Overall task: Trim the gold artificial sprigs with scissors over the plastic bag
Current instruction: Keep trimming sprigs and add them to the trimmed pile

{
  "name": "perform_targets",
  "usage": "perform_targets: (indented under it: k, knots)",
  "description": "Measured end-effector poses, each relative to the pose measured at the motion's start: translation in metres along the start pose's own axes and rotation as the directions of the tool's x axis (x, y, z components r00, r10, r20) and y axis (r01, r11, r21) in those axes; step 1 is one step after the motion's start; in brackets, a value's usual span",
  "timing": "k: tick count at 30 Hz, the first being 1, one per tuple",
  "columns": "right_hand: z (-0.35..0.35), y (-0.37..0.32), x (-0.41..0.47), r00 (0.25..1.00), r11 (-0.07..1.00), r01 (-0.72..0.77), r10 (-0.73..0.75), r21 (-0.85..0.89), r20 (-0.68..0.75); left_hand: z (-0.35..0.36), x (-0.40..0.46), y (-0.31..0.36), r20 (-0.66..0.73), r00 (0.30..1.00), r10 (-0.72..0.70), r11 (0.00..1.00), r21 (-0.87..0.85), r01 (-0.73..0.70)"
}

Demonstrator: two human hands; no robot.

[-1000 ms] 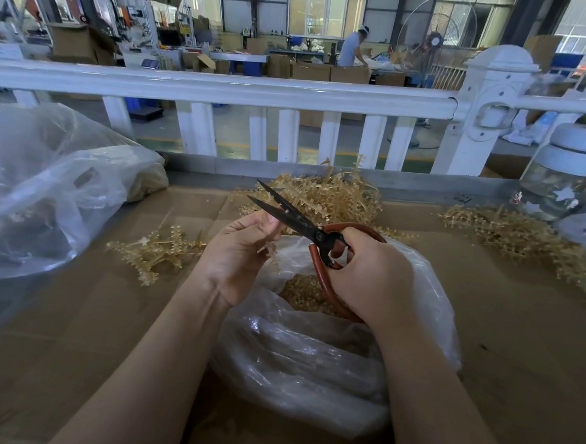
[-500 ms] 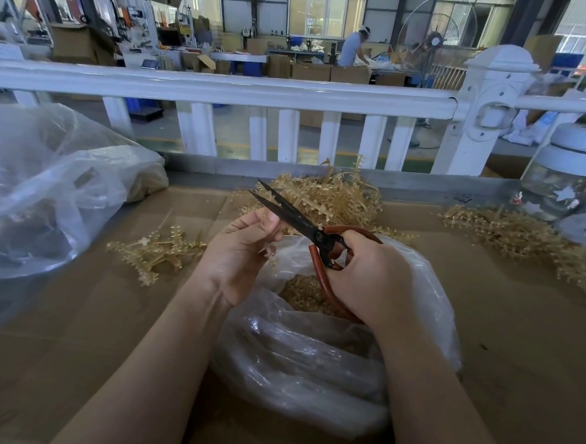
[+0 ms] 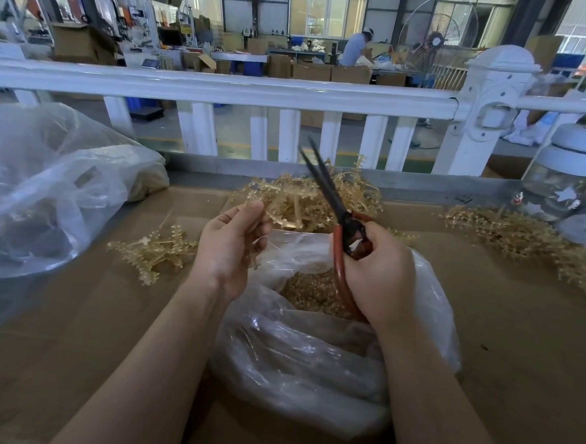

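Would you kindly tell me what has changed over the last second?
The right hand swung the scissors from pointing left to pointing up and away. The left hand rose slightly, still pinching a thin sprig stem. The plastic bag and loose sprig piles stayed put.

You have one pair of scissors [image 3: 334, 197], held in your right hand [image 3: 376, 275]. Your left hand [image 3: 230, 245] pinches one small sprig piece [image 3: 256, 250]. Two plastic bags are on the desk [image 3: 517, 338]: one [image 3: 310, 367] between your arms, one [image 3: 46, 186] at far left. Three loose heaps of gold sprigs lie there: left [image 3: 152, 251], middle [image 3: 296, 201], right [image 3: 524, 239]. One jar [image 3: 569, 170] stands at far right.
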State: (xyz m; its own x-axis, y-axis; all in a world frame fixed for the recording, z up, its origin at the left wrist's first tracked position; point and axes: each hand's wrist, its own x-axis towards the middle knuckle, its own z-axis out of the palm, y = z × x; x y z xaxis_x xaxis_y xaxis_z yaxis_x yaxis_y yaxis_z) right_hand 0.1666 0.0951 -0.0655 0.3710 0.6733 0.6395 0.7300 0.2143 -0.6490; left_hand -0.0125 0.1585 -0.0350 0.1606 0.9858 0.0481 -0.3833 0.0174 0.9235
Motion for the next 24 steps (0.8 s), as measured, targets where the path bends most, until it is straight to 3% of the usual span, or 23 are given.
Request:
perform_targets:
  k: [4,10,15,24]
  knots:
    - [-0.002,-0.002,0.001,0.998,0.986,-0.005,0.015,0.166,-0.058,0.003,-0.001,0.000,0.025,1.000,0.006,1.000,0.023,-0.007]
    - [0.002,-0.004,0.002,0.992,0.955,-0.109,0.089,0.274,0.085,0.008,-0.005,-0.003,0.113,0.994,0.001,0.998,0.068,-0.009]
    - [0.006,-0.001,0.007,0.979,0.957,-0.180,0.152,0.227,0.135,0.013,-0.006,-0.008,0.142,0.990,0.022,0.988,0.147,-0.043]
    - [0.006,-0.003,0.007,0.974,0.961,-0.197,0.170,0.194,0.147,0.010,-0.002,-0.015,0.035,0.978,0.205,0.924,0.322,-0.205]
